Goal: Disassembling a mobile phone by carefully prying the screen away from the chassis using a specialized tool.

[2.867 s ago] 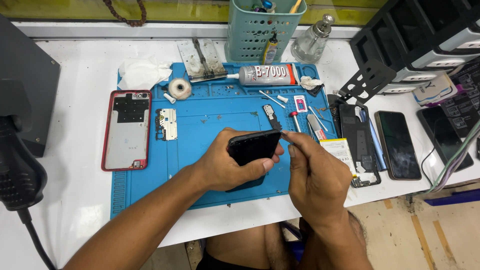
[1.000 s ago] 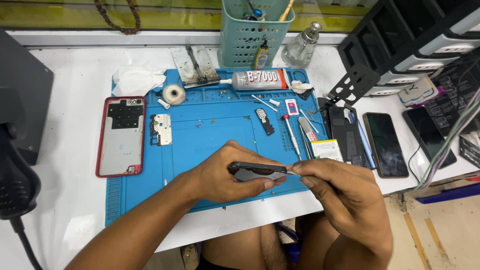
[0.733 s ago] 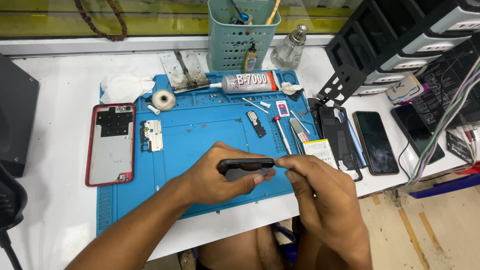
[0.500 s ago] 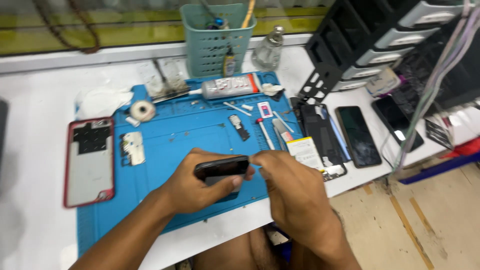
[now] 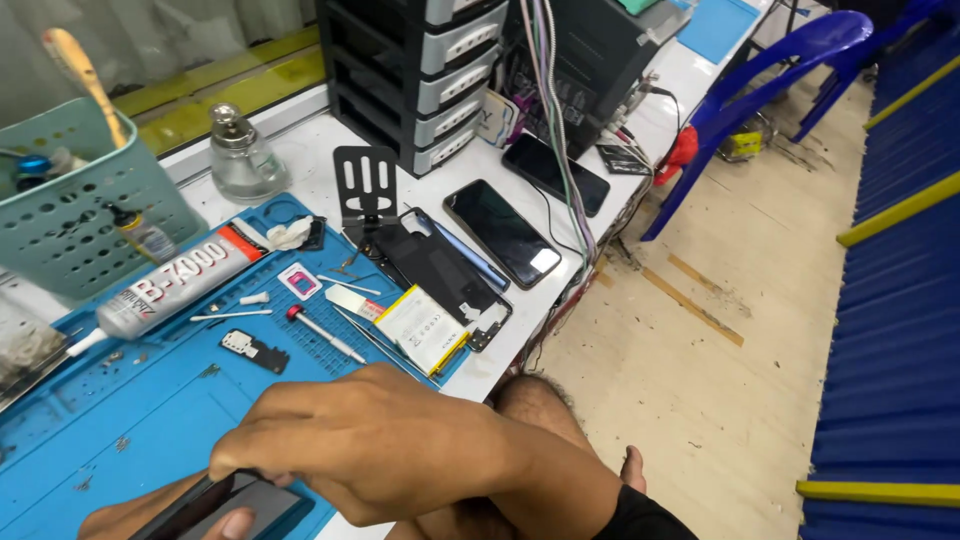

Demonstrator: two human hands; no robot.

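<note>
Gripping a dark phone (image 5: pixel 215 505), both hands (image 5: pixel 370 450) crowd the blue mat's (image 5: pixel 130 410) near edge.

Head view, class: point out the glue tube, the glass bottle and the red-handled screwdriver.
glue tube (image 5: pixel 170 285), head view, middle of its body
glass bottle (image 5: pixel 243 165), head view, clear belly
red-handled screwdriver (image 5: pixel 327 335), head view, middle of its shaft

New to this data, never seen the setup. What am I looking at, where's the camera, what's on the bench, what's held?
There is no machine: a person works with bare hands, filmed by one camera worn on the head, looking down. The right hand grips the edge of a dark phone at the bottom; the left hand is barely visible beneath it. On the blue work mat lie a glue tube, a small screwdriver and a flat battery. A teal basket and a glass bottle stand behind.
</note>
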